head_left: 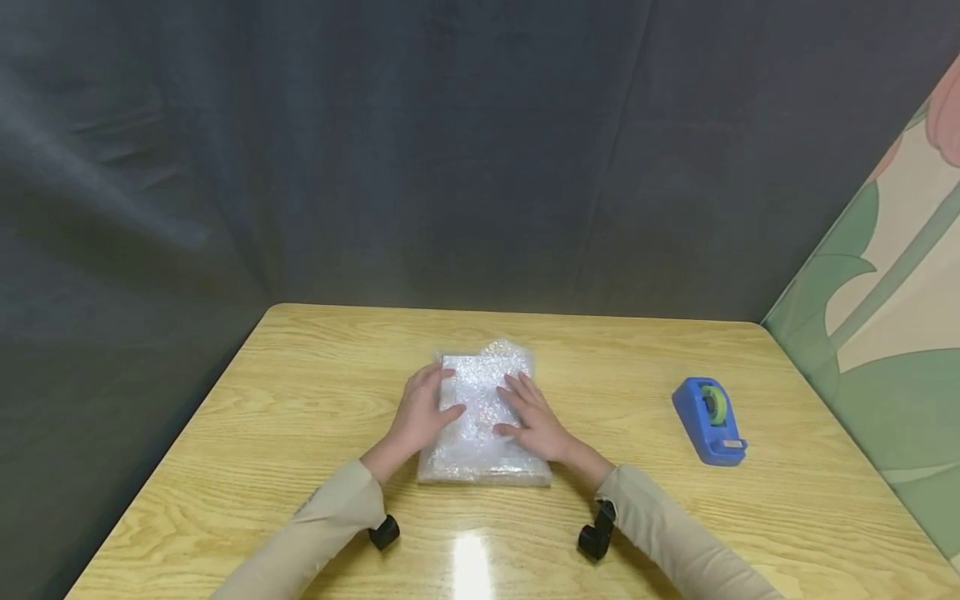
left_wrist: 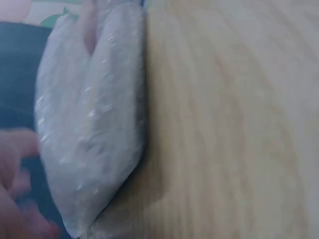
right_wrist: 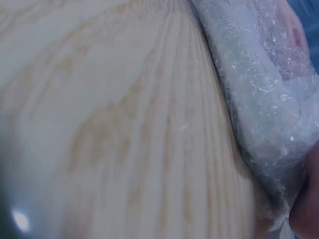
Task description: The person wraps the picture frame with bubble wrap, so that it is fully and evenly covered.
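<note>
Though bubblewrap (head_left: 482,433) in all views; dispenser (head_left: 709,433), head only.

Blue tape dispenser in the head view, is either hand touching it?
No, the tape dispenser sits apart, while the left hand and right hand touch the bubble wrap.

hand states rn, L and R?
Left hand: open, resting on the bubble-wrapped package, left side.
Right hand: open, resting on its right side.

texts: none readable | labels, brands: none readable | numbers, signs: none readable
</note>
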`<state>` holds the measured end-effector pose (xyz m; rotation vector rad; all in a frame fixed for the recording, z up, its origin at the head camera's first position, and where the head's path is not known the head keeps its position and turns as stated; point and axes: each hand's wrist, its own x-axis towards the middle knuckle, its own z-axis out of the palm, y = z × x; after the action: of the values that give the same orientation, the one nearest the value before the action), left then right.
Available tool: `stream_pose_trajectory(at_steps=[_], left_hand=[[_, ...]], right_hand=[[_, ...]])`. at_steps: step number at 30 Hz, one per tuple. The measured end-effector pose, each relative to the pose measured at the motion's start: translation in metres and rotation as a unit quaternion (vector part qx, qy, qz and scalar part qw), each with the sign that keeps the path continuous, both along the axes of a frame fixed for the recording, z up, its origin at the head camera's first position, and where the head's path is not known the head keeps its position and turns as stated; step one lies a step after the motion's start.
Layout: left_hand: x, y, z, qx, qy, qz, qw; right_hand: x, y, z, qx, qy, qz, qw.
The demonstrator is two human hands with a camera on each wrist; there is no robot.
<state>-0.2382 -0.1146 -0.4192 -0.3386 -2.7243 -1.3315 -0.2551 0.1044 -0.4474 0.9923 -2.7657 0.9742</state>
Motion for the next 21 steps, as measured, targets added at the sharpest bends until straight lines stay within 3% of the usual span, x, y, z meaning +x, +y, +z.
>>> stream_pose_trajectory(at_steps=[2,3,6,9,15,18,21], left_hand=[[-0.002,-0.003,-0.001,0.045,-0.057,0.041,0.9965],[-0.003,-0.004,-0.003,0.074,-0.092,0.058,0.9913],[-0.002,-0.004,-0.011,0.177,-0.168,0.094,0.9653],[0.001,0.0,-0.02,0.257,-0.179,0.101,0.9441],[0.004,0.003,-0.027,0.37,-0.169,0.097,0.9084],[0.005,0.003,-0.026,0.386,-0.17,0.084,0.9027],[0.005,0.004,-0.024,0.363,-0.171,0.059,0.914]], right_hand=[[-0.001,0.0,0.0,-0.003,0.001,0.0,1.0],[-0.001,0.0,0.0,-0.003,0.001,0.0,1.0],[-0.002,0.001,-0.001,-0.001,0.006,0.005,1.0],[-0.002,0.001,-0.002,-0.004,0.008,0.007,0.9999],[-0.002,0.001,-0.001,-0.012,-0.008,0.005,0.9999],[-0.001,0.001,0.001,-0.018,-0.017,0.009,0.9997],[0.0,0.002,0.001,-0.029,-0.029,0.018,0.999]])
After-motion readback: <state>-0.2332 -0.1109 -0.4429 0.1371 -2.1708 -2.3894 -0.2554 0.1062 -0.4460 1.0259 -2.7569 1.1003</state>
